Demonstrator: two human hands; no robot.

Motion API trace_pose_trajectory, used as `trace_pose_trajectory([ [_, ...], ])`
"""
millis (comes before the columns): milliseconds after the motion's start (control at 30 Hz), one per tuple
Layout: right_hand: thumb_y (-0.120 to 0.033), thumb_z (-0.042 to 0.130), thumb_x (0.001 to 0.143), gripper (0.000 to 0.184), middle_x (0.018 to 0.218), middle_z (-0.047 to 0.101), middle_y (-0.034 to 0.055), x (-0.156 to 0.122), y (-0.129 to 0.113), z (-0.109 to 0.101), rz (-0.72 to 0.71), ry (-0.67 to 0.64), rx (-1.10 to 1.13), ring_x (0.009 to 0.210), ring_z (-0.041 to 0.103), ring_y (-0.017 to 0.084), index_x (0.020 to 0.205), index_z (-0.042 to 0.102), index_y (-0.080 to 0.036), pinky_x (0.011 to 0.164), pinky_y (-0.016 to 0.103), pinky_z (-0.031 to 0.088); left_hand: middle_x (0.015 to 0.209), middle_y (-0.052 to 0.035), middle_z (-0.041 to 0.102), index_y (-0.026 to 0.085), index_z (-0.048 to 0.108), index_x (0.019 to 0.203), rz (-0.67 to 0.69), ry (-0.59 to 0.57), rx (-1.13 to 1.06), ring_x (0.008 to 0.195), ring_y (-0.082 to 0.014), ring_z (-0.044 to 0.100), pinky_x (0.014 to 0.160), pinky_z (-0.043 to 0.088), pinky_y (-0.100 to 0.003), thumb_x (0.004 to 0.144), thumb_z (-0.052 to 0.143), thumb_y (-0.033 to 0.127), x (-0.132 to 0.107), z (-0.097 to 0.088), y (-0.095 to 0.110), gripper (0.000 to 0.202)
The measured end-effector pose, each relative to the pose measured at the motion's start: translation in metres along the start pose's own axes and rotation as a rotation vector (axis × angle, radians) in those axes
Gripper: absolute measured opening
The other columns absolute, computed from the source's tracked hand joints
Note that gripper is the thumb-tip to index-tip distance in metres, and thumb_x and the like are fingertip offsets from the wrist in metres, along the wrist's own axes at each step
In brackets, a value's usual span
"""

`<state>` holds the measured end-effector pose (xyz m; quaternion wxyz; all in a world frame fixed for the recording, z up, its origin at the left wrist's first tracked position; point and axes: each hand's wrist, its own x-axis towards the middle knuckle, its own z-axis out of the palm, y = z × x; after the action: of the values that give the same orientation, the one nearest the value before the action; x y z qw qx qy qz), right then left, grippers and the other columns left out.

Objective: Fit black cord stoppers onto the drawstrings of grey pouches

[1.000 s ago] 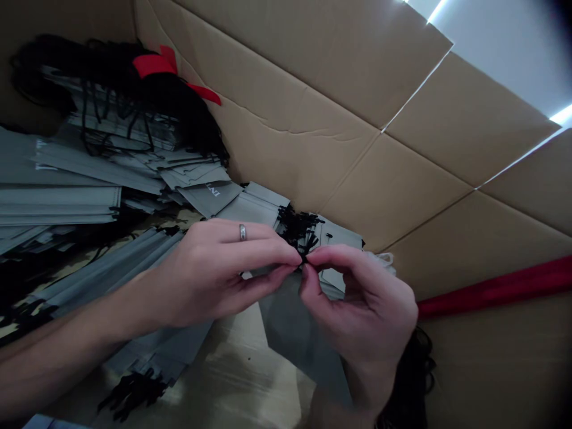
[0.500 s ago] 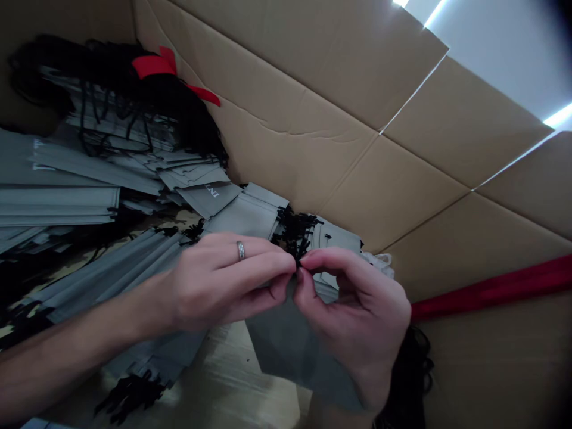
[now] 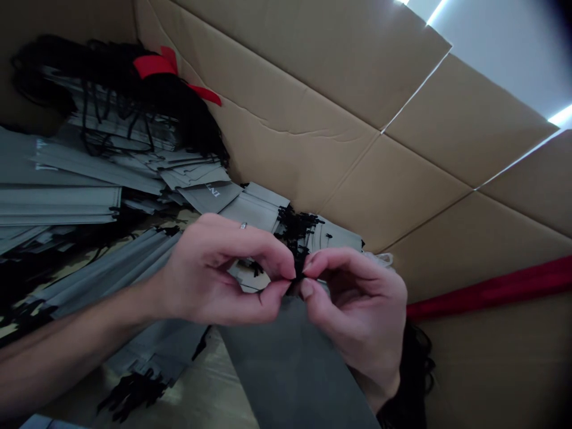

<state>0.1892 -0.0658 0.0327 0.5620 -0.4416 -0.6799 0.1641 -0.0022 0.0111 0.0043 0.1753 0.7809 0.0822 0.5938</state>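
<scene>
Grey carrier bag (image 3: 290, 363) hangs flat and slanting below the two hands, its top edge pinched near the middle of the view, just in front of a bunch of black cord (image 3: 295, 235). Left hand (image 3: 218, 268), with a ring (image 3: 243, 225) on one finger, has thumb and forefinger closed together at the bag's top edge, its other fingers loosely curled. Right hand (image 3: 357, 310) meets it fingertip to fingertip, thumb and forefinger also gripping there, the rest bent and slightly open. Exactly what each fingertip holds, cord or bag edge, is partly hidden. More grey bags lie in loose stacks (image 3: 58, 202) to the left inside a cardboard box (image 3: 286, 77), with black cords tangled over them, a red ribbon (image 3: 154, 67) at the far left and a red strip (image 3: 487, 289) along the right wall. The main risk lies in the cords: they are bunched so closely that a hard pull could snag neighbouring bags and slide the stacks. The bag's hanging weight could also slip from so small a pinch, or crease it.
</scene>
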Motion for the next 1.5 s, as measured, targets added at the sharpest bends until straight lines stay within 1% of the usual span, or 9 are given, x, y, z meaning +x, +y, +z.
trace_pose_trajectory([
  [200,-0.007,0.077,0.087,0.019,0.088,0.082,-0.0057,-0.011,0.000,0.005,-0.075,0.096,-0.315,0.078,0.078,0.011,0.094,0.079,-0.024,0.075,0.020,0.064,0.095,-0.0015,0.085,0.021,0.072,0.114,0.231,-0.143,0.369,0.079,-0.0157,0.083,0.076,0.069,-0.025,0.103,0.075,0.015,-0.007,-0.008,-0.001,0.014],
  [367,-0.008,0.072,0.096,0.014,0.084,0.080,-0.0025,-0.010,-0.004,0.013,-0.242,0.128,-0.548,0.074,0.075,0.011,0.092,0.077,-0.020,0.074,0.022,0.063,0.090,-0.0010,0.082,0.020,0.067,0.106,0.319,-0.143,0.479,0.080,-0.0155,0.081,0.075,0.069,-0.024,0.109,0.061,0.008,-0.008,-0.002,-0.001,0.013],
  [467,-0.008,0.072,0.097,0.014,0.084,0.080,-0.0024,-0.010,-0.006,0.014,-0.265,0.131,-0.545,0.074,0.075,0.011,0.093,0.077,-0.021,0.074,0.023,0.064,0.092,-0.0022,0.083,0.017,0.068,0.111,0.304,-0.097,0.480,0.077,-0.0155,0.080,0.073,0.069,-0.026,0.109,0.066,0.014,-0.009,0.001,-0.001,0.005],
  [600,-0.007,0.075,0.092,0.017,0.089,0.081,-0.0048,-0.012,-0.005,0.009,-0.176,0.114,-0.363,0.079,0.078,0.012,0.096,0.078,-0.024,0.076,0.023,0.065,0.087,0.0002,0.082,0.020,0.068,0.105,0.206,-0.075,0.375,0.069,-0.0139,0.079,0.064,0.064,-0.025,0.103,0.074,0.015,-0.008,0.000,0.002,0.008],
  [867,-0.003,0.076,0.081,0.024,0.087,0.082,-0.0035,-0.007,-0.001,0.002,-0.079,0.058,-0.134,0.079,0.079,0.016,0.090,0.079,-0.025,0.070,0.026,0.065,0.076,0.0046,0.081,0.025,0.071,0.091,0.022,0.006,0.029,0.058,-0.0103,0.073,0.053,0.060,-0.019,0.083,0.079,0.011,0.001,0.003,-0.002,0.018],
  [967,-0.004,0.077,0.081,0.023,0.087,0.082,-0.0028,-0.006,0.004,0.001,-0.085,0.055,-0.122,0.078,0.080,0.016,0.090,0.080,-0.024,0.069,0.026,0.065,0.075,0.0034,0.081,0.026,0.072,0.092,-0.049,-0.004,-0.100,0.058,-0.0114,0.074,0.053,0.061,-0.019,0.085,0.078,0.012,0.002,0.004,-0.008,0.017],
  [1033,-0.006,0.078,0.084,0.021,0.089,0.083,-0.0025,-0.007,0.005,0.000,-0.088,0.076,-0.180,0.079,0.080,0.016,0.092,0.080,-0.025,0.070,0.027,0.066,0.081,0.0021,0.083,0.026,0.073,0.097,-0.005,-0.031,0.012,0.063,-0.0118,0.077,0.058,0.064,-0.020,0.090,0.078,0.013,0.001,0.002,-0.010,0.015],
  [1200,-0.007,0.074,0.092,0.017,0.087,0.081,-0.0029,-0.012,-0.004,0.009,-0.181,0.141,-0.414,0.076,0.078,0.014,0.095,0.077,-0.024,0.073,0.025,0.066,0.101,-0.0062,0.086,0.016,0.071,0.114,0.286,-0.107,0.418,0.086,-0.0186,0.085,0.077,0.071,-0.026,0.102,0.075,0.011,-0.008,-0.002,-0.005,0.014],
  [1500,-0.007,0.072,0.097,0.018,0.085,0.081,-0.0025,-0.015,-0.012,0.016,-0.268,0.190,-0.510,0.073,0.077,0.014,0.095,0.075,-0.025,0.072,0.025,0.068,0.097,-0.0004,0.085,0.019,0.072,0.112,0.198,-0.077,0.348,0.079,-0.0145,0.083,0.072,0.069,-0.023,0.099,0.076,0.010,-0.005,-0.002,0.007,0.016],
])
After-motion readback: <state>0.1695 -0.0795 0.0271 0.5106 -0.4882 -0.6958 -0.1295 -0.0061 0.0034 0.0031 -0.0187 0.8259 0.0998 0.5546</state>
